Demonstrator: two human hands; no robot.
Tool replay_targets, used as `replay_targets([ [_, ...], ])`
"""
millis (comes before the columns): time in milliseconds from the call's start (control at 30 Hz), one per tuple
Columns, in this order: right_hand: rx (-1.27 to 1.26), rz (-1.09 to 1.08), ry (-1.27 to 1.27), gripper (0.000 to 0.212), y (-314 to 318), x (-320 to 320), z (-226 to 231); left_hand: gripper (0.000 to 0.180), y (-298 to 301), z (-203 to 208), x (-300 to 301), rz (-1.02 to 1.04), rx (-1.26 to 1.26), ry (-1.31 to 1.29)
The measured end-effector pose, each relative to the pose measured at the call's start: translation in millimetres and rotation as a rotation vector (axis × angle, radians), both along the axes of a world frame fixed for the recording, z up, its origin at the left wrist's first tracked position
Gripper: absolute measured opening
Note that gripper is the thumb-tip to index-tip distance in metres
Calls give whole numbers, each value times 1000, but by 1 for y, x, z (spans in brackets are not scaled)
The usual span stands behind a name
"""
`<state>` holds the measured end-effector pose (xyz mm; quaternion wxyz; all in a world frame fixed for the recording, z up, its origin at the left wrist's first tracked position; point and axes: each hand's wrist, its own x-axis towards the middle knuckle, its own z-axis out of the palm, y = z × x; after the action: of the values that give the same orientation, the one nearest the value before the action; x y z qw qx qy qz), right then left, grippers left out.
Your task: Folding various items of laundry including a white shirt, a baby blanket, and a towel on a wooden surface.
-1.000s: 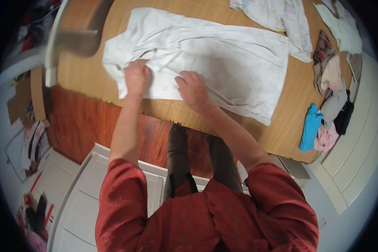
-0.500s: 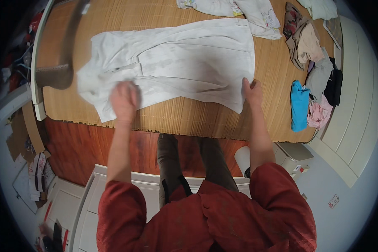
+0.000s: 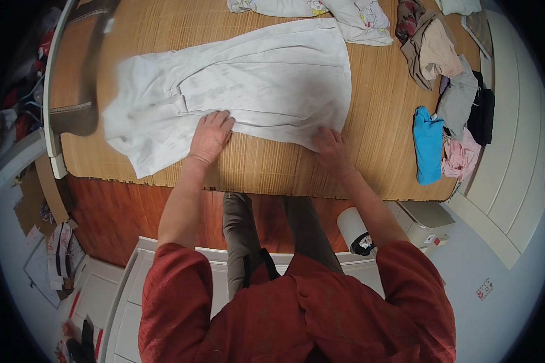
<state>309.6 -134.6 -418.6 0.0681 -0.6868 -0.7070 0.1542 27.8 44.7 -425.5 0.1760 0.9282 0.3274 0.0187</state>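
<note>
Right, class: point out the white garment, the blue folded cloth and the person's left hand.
white garment (image 3: 272, 85), head view, middle of its flat cloth
blue folded cloth (image 3: 429, 145), head view, its centre
left hand (image 3: 211, 136), head view, back of hand

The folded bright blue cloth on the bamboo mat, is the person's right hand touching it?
No, the right hand presses the large white garment, well apart from the folded bright blue cloth.

garment (image 3: 266, 85): on the mat (image 3: 369, 163), centre
clothes pile (image 3: 454, 115): right of garment
hands: on garment's near edge
</note>
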Motion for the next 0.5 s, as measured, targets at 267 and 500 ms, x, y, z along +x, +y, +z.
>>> replay_targets([
  [267,-118,-456,663,19,39,54,12,13,27,25,8,147,-459,23],
  [500,-251,-642,179,33,76,106,-33,17,31,5,48,447,-32,84],
])
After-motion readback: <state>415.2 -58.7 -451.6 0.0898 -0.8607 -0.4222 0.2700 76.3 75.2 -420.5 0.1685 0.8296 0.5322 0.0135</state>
